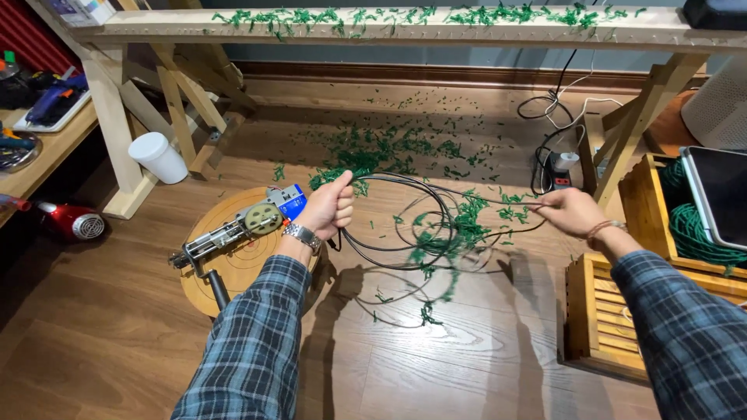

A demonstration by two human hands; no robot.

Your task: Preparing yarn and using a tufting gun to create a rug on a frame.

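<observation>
1. The left hand (331, 206) was clenched around a bundle of looped black cable (424, 225), thumb up, above the wooden floor (436, 365).
2. The right hand (572, 211) pinched the same cable, stretched level between both hands.
3. Green yarn scraps (459, 225) clung to the hanging loops and littered the floor.
4. A tufting gun (233, 233) lay on a round wooden stool (241, 268) just beside the left wrist.
5. A white cup (158, 156) stood near the wooden frame (389, 27).
</observation>
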